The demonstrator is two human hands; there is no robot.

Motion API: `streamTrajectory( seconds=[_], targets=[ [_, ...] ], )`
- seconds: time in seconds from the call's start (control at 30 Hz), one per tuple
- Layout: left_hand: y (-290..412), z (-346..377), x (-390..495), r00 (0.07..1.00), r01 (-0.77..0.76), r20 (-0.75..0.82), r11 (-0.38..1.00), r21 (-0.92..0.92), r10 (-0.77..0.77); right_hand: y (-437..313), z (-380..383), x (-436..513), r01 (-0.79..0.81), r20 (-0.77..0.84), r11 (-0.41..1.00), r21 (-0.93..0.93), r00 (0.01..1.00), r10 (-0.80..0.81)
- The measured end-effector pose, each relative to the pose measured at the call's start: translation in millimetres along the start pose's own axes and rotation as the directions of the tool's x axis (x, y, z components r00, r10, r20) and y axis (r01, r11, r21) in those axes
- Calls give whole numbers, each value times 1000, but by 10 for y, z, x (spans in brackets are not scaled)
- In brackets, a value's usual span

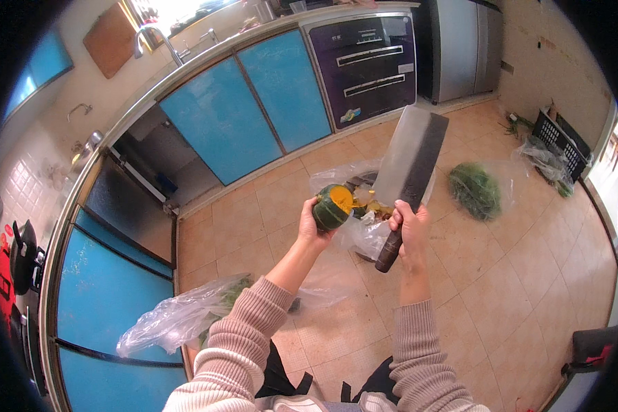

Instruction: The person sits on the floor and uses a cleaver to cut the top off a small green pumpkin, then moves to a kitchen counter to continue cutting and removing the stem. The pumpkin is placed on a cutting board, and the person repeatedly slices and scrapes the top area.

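My left hand (313, 222) cups a dark green squash (329, 212) whose orange flesh shows on a cut face turned up and to the right. In my right hand (411, 226) is a cleaver (409, 159), gripped by its dark handle, its broad blade raised and pointing away from me. The blade stands apart from the squash. Beneath both hands, on the floor, a bin lined with a clear plastic bag (363, 234) holds peelings and scraps (376, 210). My hands and the cleaver hide part of it.
Leafy greens in a plastic bag (476, 191) lie on the tiled floor to the right. Beyond them is a black crate (561, 139). Another plastic bag of greens (185, 314) is at the left, near the blue cabinets (221, 123). A grey refrigerator (456, 56) stands at the back.
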State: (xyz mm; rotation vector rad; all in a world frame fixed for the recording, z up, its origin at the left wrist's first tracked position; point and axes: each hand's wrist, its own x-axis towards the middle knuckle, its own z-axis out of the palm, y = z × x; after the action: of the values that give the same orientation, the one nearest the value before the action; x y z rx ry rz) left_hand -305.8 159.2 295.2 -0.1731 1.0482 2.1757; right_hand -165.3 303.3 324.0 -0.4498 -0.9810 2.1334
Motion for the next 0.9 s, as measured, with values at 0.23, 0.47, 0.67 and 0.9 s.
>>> streamTrajectory(
  seconds=[0.23, 0.47, 0.67, 0.9],
  targets=[
    [99, -29, -267, 998, -66, 4, 993, -98, 67, 115, 17, -9, 147, -5, 947, -287, 988, -155],
    [-175, 315, 87, 851, -492, -4, 799, 345, 525, 283, 75, -4, 152, -10, 891, -428, 985, -173],
    [105, 21, 316, 906, -188, -309, 928, 322, 291, -52, 381, -147, 254, -128, 891, -377, 938, -321],
    [816, -52, -841, 916, 389, 38, 860, -330, -400, -672, 700, -330, 30, -157, 418, -908, 900, -407]
  ],
)
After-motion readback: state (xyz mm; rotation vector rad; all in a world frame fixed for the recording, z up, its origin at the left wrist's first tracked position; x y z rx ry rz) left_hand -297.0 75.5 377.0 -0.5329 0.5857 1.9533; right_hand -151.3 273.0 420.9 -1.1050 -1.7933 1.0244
